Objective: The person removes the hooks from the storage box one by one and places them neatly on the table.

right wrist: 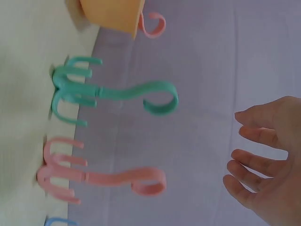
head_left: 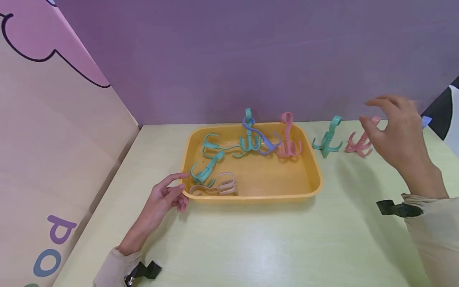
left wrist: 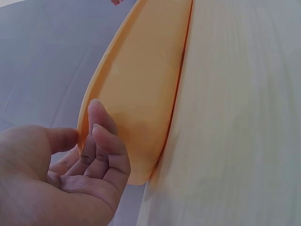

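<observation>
My left hand [head_left: 161,199] pinches the rim of a yellow plastic tray [head_left: 251,199] at its near left corner. Several multi-prong hooks lie or stand in the tray: green [head_left: 208,169], beige [head_left: 218,187], blue [head_left: 267,143] and pink [head_left: 288,137]. My right hand [head_left: 401,131] is raised, fingers loosely bent, with nothing between them. In the right wrist view, a standing pink hook [right wrist: 108,178] and a green hook [right wrist: 117,92] are nearest to it, apart from the fingertips [right wrist: 235,183]. In the head view the right hand partly covers the pink one.
A blue hook [head_left: 426,120] shows just behind the right hand, mostly hidden. The pale table [head_left: 251,243] ends at a purple backdrop [head_left: 229,59] behind the tray. A printed panel [head_left: 53,139] stands along the left side.
</observation>
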A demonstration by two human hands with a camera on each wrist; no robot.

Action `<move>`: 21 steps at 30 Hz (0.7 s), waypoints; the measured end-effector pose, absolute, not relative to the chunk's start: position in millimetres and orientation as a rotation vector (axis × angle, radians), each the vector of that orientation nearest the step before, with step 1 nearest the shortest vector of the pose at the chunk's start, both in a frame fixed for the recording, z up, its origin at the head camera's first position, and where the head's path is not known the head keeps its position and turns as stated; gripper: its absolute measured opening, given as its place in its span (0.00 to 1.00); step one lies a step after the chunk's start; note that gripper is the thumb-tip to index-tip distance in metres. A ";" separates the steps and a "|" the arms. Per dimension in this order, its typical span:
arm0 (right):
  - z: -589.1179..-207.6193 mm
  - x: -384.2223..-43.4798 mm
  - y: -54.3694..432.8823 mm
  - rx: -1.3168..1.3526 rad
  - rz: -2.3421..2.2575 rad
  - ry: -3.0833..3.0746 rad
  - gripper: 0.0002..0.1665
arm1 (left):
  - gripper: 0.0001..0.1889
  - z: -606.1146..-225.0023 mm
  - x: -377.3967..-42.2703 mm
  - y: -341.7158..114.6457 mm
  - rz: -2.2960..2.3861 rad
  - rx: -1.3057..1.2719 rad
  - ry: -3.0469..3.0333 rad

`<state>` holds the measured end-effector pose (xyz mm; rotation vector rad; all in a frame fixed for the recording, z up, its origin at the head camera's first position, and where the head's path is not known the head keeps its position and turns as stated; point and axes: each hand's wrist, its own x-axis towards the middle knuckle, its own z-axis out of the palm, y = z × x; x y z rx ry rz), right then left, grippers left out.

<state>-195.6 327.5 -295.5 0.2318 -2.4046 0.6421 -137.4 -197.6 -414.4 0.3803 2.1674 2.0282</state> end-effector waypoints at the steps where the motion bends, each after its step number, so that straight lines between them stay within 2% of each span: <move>1: -295.6 -196.0 324.8 0.250 0.653 -2.409 0.21 | 0.22 -414.3 -137.8 -197.2 2.030 0.378 2.166; 11: -295.8 -203.0 291.6 0.365 0.682 -2.404 0.21 | 0.22 -415.5 -135.1 -192.2 2.042 0.338 2.150; 21: -293.3 -227.0 254.4 0.462 0.754 -2.415 0.20 | 0.23 -414.8 -134.2 -190.3 2.047 0.337 2.143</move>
